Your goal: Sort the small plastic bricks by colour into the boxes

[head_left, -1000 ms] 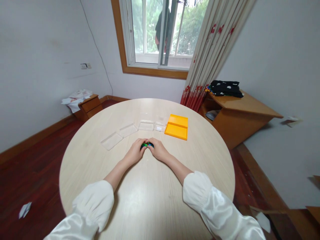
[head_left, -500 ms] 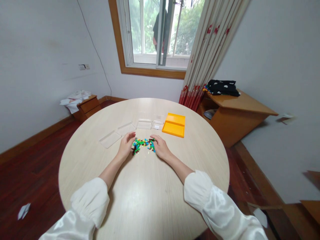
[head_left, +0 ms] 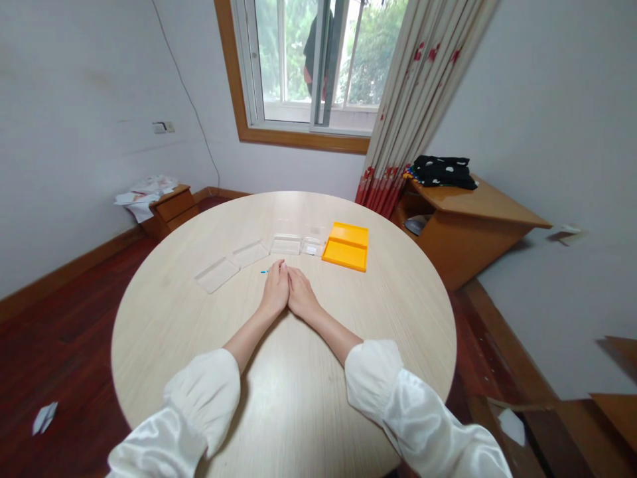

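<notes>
Blue piece lies sideways on surface, just left of our left hand, farther from right hand; fingers cupped together, contents we cannot tell.

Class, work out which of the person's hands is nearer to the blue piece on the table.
Left. The left hand is close beside the blue piece, which lies to the left of its fingers. The right hand is farther, beyond the left hand.
</notes>
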`<state>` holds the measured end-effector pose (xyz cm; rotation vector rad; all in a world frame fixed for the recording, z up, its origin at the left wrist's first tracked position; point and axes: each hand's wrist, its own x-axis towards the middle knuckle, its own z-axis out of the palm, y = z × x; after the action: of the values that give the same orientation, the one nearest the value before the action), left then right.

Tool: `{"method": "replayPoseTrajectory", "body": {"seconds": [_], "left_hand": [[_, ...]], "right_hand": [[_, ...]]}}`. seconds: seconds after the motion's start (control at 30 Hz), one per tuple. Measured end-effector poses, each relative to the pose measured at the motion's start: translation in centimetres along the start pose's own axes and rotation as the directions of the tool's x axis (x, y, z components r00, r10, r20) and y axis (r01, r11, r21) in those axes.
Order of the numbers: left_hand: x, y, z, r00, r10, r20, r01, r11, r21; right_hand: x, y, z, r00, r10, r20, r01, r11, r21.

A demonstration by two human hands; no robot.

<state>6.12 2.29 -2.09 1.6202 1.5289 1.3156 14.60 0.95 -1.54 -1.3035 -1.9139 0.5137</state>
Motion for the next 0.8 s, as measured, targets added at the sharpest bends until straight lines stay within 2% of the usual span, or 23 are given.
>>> {"method": "replayPoseTrajectory", "body": {"seconds": [0.1, 0.2, 0.33, 0.47, 0.57, 0.67, 0.8], "left_hand": [[0.4, -0.2, 0.5, 0.998, -0.046, -0.054, 0.043, 0.997, -0.065], [0.8, -0.2, 0.7, 0.987, -0.118, -0.112, 0.103, 0.986, -0.130], [0.8, 0.1, 0.6, 0.975, -0.167, -0.148, 0.133, 0.967, -0.217], [0.6, 0.7, 0.6, 0.953, -0.245, -0.179, 0.158, 0.905, -0.394], [0.4, 1.1, 0.6, 0.943, -0.285, -0.169, 0.165, 0.846, -0.506], [0.3, 1.5, 0.5, 0.949, -0.265, -0.168, 0.144, 0.844, -0.517], [0.1, 2.1, 0.1, 0.959, -0.186, -0.213, 0.071, 0.888, -0.454]], "right_hand": [[0.5, -0.4, 0.3, 0.992, 0.108, -0.071, -0.101, 0.991, 0.091], [0.9, -0.6, 0.9, 0.957, 0.245, -0.153, -0.203, 0.948, 0.244], [1.4, -1.0, 1.8, 0.877, 0.437, -0.201, -0.277, 0.801, 0.531], [1.7, -1.6, 2.5, 0.820, 0.546, -0.170, -0.200, 0.553, 0.809], [2.0, -2.2, 2.5, 0.799, 0.583, -0.147, -0.114, 0.388, 0.915], [2.4, -2.5, 2.3, 0.771, 0.619, -0.148, -0.065, 0.307, 0.949], [2.9, -2.8, 1.9, 0.742, 0.656, -0.134, -0.032, 0.234, 0.972]]}}
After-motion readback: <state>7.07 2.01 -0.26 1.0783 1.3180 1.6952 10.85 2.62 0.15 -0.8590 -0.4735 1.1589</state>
